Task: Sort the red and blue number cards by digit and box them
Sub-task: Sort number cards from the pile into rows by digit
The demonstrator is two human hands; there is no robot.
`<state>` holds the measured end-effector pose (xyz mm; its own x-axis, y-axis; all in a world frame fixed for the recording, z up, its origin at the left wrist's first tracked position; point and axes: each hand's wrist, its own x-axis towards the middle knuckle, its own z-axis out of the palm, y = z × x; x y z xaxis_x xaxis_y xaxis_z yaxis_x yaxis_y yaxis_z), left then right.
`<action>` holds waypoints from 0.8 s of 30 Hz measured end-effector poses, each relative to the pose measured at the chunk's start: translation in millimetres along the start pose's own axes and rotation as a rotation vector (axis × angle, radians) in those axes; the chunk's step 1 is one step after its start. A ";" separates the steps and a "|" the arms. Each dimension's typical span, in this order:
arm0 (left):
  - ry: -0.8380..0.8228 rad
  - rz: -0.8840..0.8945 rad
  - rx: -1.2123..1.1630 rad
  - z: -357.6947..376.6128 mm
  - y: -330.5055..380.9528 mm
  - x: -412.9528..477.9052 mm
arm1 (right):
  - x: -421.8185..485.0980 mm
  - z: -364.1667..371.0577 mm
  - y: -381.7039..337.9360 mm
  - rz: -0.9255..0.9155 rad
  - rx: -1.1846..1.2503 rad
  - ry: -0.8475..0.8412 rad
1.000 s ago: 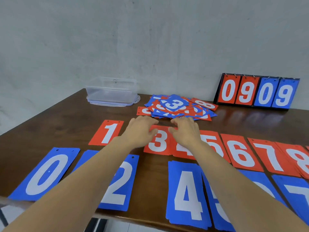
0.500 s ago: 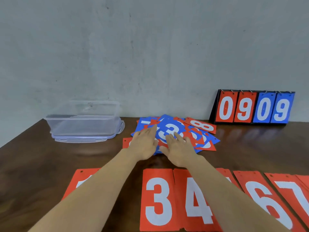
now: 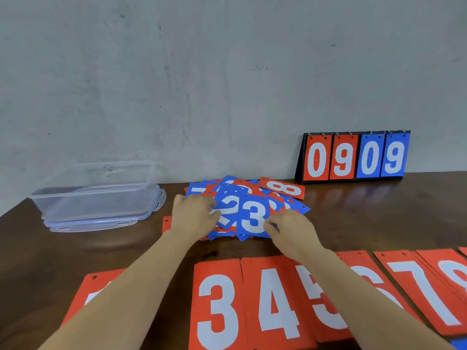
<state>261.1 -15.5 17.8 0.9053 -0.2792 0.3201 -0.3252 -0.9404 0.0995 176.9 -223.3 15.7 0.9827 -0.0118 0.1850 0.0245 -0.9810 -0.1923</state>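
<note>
- Now the left hand [image 3: 194, 215] grips a flat blue card with a white 2 [image 3: 231, 207].
- The right hand [image 3: 290, 231] pinches the blue 3 card [image 3: 252, 218] beside it.
- Both cards top the red and blue card pile [image 3: 283, 190], near a clear plastic box [image 3: 96, 200].

A loose pile of red and blue number cards [image 3: 249, 189] lay before you, a blue 2 [image 3: 231, 205] and a blue 3 [image 3: 254, 218] face up on top, gripped by your left hand [image 3: 194, 215] and right hand [image 3: 293, 233]. Nearer you, red cards [image 3: 275, 299] 3 through 7 lay side by side. Left of the pile, the clear box [image 3: 96, 198] stood open on its lid [image 3: 75, 227].
</note>
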 end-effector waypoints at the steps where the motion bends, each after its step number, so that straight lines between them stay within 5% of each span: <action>1: -0.015 -0.053 -0.043 1.5 1.2 2.7 | 3.3 0.4 -0.6 0.086 0.059 0.049; 8: -0.163 -0.253 -0.114 16.8 14.7 16.0 | 37.2 25.8 -19.0 0.414 0.244 -0.008; 16: 0.041 -0.263 -0.005 6.5 13.6 13.4 | 60.9 25.5 -0.4 0.576 0.434 -0.067; 24: 0.152 -0.492 -0.723 -23.7 -0.7 -13.9 | 61.9 21.2 15.9 0.585 0.468 -0.029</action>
<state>242.3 -6.4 35.7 0.9588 0.2011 0.2006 -0.0484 -0.5803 0.8130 242.0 -235.5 3.6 0.8634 -0.4950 -0.0975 -0.4344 -0.6312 -0.6425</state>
